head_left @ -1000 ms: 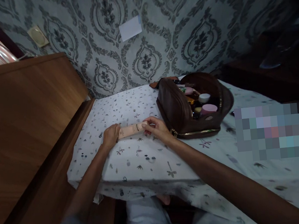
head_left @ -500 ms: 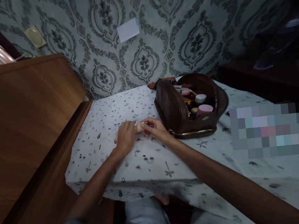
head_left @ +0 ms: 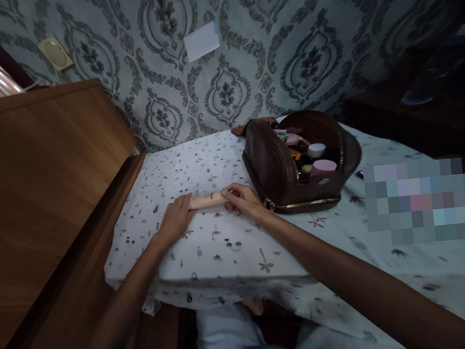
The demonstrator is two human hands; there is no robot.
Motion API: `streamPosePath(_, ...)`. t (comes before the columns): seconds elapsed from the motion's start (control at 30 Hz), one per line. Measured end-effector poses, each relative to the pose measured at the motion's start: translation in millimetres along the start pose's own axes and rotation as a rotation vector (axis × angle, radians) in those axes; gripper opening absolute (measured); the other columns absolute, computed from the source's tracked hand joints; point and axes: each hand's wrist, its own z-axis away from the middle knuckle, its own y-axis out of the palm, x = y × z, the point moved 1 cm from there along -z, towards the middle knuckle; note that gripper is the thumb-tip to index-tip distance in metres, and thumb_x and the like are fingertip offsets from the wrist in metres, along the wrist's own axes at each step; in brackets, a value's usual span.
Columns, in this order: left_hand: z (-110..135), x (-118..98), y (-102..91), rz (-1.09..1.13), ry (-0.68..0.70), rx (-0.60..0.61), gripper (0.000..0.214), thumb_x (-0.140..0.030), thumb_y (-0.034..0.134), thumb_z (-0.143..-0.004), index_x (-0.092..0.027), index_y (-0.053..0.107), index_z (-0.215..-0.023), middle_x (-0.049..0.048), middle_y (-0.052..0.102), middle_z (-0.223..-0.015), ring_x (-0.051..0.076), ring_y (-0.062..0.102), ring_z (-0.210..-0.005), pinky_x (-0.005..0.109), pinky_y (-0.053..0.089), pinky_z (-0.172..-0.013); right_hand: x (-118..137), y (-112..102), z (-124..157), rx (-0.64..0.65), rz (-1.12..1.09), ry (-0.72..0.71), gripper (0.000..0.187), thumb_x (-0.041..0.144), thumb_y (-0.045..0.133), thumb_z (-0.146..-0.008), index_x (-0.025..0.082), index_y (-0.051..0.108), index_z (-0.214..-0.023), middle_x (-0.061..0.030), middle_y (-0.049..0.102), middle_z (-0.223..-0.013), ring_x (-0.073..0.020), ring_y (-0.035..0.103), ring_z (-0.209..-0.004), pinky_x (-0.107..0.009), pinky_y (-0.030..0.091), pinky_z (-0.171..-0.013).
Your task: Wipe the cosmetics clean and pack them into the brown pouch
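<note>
A slim peach-beige cosmetic tube with small dark print lies crosswise just above the white patterned cloth. My left hand has its fingers closed around the tube's left end. At the right end, the thumb and fingers of my right hand pinch it. Both ends of the tube are hidden by my fingers. Just right of my right hand stands a brown toiletry bag, unzipped. Inside it are a pink-lidded jar, a white-lidded jar and several other cosmetics.
A wooden cabinet or board rises along the left side. Patterned wallpaper closes off the back, with a white card on it. A blurred-out patch covers things on the cloth at right. Dark furniture stands behind.
My left hand has slid left along the tube, so its printed middle now shows between my hands. My right hand still pinches the right end. The view has shifted slightly.
</note>
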Motion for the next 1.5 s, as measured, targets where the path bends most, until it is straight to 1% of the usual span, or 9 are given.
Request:
streamPosePath(0.13,7.9,19.6,-3.2,0.128,-0.027,0.05,0.043,-0.031,0.046,-0.103,-0.015,0.048,-0.143,0.0186,0.061,-0.143,0.03,0.062,-0.129,0.048,0.05,-0.11,-1.4,0.3,-1.3,0.006,-0.038,-0.017,0.045,0.063,0.066,-0.078,0.02,0.064,-0.087,0.0021,0.063,-0.051,-0.0108,0.049,-0.04,-0.021,0.036,-0.039)
streamPosePath(0.4,11.3,9.1,-5.2,0.248,-0.042,0.06,0.045,-0.03,0.04,-0.104,-0.015,0.045,-0.147,0.0195,0.055,-0.151,0.029,0.059,-0.134,0.048,0.049,-0.113,-5.5,2.4,-4.3,0.034,-0.185,-0.056,0.038,0.055,0.073,-0.078,0.02,0.061,-0.086,0.0003,0.068,-0.066,-0.0139,0.065,-0.056,-0.024,0.051,-0.055)
streamPosePath(0.57,7.5,18.9,-19.1,0.326,0.005,0.1,0.046,-0.025,0.041,-0.1,-0.018,0.049,-0.145,0.0169,0.06,-0.147,0.03,0.062,-0.129,0.05,0.049,-0.111,4.0,1.9,1.1,0.101,-0.277,-0.106,0.043,0.044,0.078,-0.075,0.021,0.066,-0.109,0.0023,0.067,-0.079,-0.0138,0.067,-0.064,-0.026,0.054,-0.062)
streamPosePath(0.7,7.3,18.8,-34.4,0.285,0.002,0.171,0.049,-0.015,0.038,-0.096,-0.016,0.054,-0.142,0.019,0.064,-0.141,0.032,0.065,-0.124,0.051,0.051,-0.107,8.2,1.3,1.9,0.124,-0.266,-0.1,0.04,0.045,0.078,-0.075,0.019,0.068,-0.105,0.0028,0.065,-0.071,-0.0138,0.064,-0.059,-0.027,0.052,-0.059)
streamPosePath(0.8,8.3,0.3,-40.0,0.212,-0.004,0.157,0.054,-0.009,0.035,-0.093,-0.015,0.051,-0.145,0.0206,0.061,-0.146,0.032,0.063,-0.129,0.051,0.051,-0.108,7.9,1.6,0.4,0.104,-0.275,-0.089,0.043,0.05,0.079,-0.073,0.018,0.068,-0.099,0.003,0.064,-0.067,-0.0136,0.062,-0.054,-0.026,0.05,-0.054)
streamPosePath(1.03,-4.3,-83.9,-24.3,0.024,0.181,-0.043,0.059,-0.009,0.033,-0.098,-0.01,0.028,-0.157,0.0248,0.038,-0.164,0.031,0.033,-0.157,0.054,0.035,-0.125,8.8,3.1,3.5,0.126,-0.286,-0.089,0.038,0.05,0.079,-0.072,0.019,0.066,-0.091,0.0032,0.063,-0.063,-0.0151,0.063,-0.053,-0.026,0.05,-0.052)
streamPosePath(1.13,-10.2,-95.7,-15.9,-0.088,0.22,-0.08,0.06,-0.007,0.032,-0.098,-0.006,0.025,-0.158,0.0272,0.041,-0.162,0.032,0.034,-0.156,0.054,0.034,-0.125,7.4,3.5,4.1,0.128,-0.282,-0.042,0.039,0.054,0.077,-0.072,0.02,0.063,-0.086,0.0027,0.063,-0.062,-0.0154,0.062,-0.05,-0.025,0.048,-0.049)
streamPosePath(1.33,-4.7,-51.2,-2.7,-0.167,0.131,-0.13,0.057,-0.009,0.029,-0.101,-0.006,0.028,-0.158,0.0285,0.051,-0.153,0.033,0.043,-0.151,0.06,0.036,-0.122,1.3,4.0,0.6,0.095,-0.201,0.021,0.042,0.061,0.072,-0.074,0.021,0.061,-0.082,0.0022,0.062,-0.049,-0.0136,0.056,-0.042,-0.022,0.039,-0.041)
streamPosePath(1.5,0.7,-17.8,1.2,-0.093,-0.014,-0.125,0.059,-0.003,0.027,-0.098,-0.003,0.03,-0.157,0.0298,0.044,-0.158,0.035,0.033,-0.156,0.063,0.027,-0.127,-1.3,4.6,-0.9,0.063,-0.17,0.055,0.041,0.061,0.07,-0.078,0.021,0.058,-0.078,0.0015,0.063,-0.05,-0.0125,0.056,-0.042,-0.02,0.036,-0.038)
